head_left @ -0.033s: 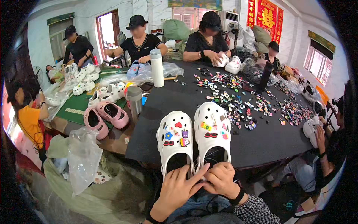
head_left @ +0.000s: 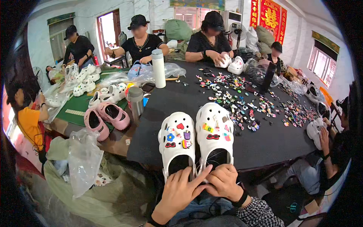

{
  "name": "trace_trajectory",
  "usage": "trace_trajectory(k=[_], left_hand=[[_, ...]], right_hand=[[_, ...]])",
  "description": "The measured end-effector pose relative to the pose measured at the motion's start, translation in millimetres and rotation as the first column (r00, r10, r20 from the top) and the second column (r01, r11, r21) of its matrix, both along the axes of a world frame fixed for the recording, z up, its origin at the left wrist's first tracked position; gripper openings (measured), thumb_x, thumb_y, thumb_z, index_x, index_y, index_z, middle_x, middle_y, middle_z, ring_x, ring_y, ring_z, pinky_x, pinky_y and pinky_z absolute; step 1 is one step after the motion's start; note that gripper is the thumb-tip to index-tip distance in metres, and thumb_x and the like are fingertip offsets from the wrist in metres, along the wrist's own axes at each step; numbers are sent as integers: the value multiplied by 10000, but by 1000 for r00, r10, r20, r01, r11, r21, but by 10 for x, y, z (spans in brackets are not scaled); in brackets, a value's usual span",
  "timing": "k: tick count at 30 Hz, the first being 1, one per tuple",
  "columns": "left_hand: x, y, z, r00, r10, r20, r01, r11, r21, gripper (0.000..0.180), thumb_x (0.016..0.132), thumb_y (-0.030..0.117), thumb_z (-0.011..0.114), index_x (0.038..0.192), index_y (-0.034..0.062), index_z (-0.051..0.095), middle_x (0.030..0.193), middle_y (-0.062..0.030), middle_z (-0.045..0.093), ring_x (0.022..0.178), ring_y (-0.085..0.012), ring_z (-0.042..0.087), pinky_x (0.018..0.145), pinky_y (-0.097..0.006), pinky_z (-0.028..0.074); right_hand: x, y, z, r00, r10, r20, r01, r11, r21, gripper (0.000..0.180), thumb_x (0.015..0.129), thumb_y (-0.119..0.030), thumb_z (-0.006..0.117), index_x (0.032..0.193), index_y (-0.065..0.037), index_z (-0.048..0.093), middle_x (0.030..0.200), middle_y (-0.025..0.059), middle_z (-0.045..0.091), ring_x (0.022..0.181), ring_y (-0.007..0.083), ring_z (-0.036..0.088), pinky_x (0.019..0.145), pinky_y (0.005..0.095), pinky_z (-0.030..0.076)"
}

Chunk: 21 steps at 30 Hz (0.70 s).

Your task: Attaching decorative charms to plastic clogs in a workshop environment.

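Note:
A pair of white clogs, the left clog [head_left: 177,130] and the right clog [head_left: 214,128], lies toes away from me at the black table's near edge. Colourful charms sit in their tops, among them a red heart [head_left: 180,126] and a blue flower [head_left: 171,137]. My left hand [head_left: 179,195] curls its fingers over the left clog's heel, its index finger stretched to the right clog. My right hand [head_left: 225,183] is closed in a pinch at the right clog's heel. A thin clear strand [head_left: 214,160] loops there; its ends are hidden.
Many loose charms [head_left: 242,100] spread over the black table [head_left: 162,104]. Beyond the clogs stand a white bottle [head_left: 159,70] and a grey flask [head_left: 135,102]. Pink shoes [head_left: 96,123] lie at left, above a clear plastic bag [head_left: 85,162]. Several people work around the table with other clogs.

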<state>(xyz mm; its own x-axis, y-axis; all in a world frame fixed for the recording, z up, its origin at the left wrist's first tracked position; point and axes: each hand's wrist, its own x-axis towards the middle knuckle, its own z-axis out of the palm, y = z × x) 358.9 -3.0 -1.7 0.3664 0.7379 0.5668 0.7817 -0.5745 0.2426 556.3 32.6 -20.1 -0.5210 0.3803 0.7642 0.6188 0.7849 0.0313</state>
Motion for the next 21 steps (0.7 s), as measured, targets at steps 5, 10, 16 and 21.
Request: trace_trajectory(k=[5, 10, 16, 21], left_hand=[[19, 39, 29, 998, -24, -64, 22, 999, -38, 525, 885, 421, 608, 1375, 241, 553, 932, -118, 518, 821, -268, 560, 656, -367, 482], [100, 67, 39, 999, -15, -35, 10, 991, -130, 465, 858, 425, 624, 1283, 237, 602, 934, -122, 480, 843, -310, 559, 681, -423, 496], [106, 62, 31, 999, 22, 37, -18, 995, -102, 336, 865, 364, 642, 1153, 191, 638, 884, -115, 481, 780, -309, 583, 616, -417, 493], [153, 89, -3, 996, 83, 17, -82, 995, -55, 254, 873, 326, 661, 1089, 191, 657, 833, -90, 487, 619, -249, 596, 538, -347, 489]], right_hand=[[-4, -11, -30, 999, 41, 1, -41, 999, 5, 314, 648, -291, 749, 907, -129, 676, 875, -4, 618, 773, 191, 620, 796, 341, 449], [49, -32, -57, 1000, 26, -7, -26, 1000, -1, 299, 658, -271, 735, 912, -125, 676, 891, 1, 623, 787, 189, 626, 815, 346, 459], [118, -87, -44, 997, 69, 45, -66, 996, -58, 338, 706, -282, 747, 995, -125, 669, 953, 0, 614, 866, 186, 620, 850, 331, 452], [229, -180, 198, 993, 114, 38, -107, 982, -156, 343, 740, -214, 737, 1057, -97, 681, 998, 51, 629, 895, 225, 627, 852, 353, 498]])
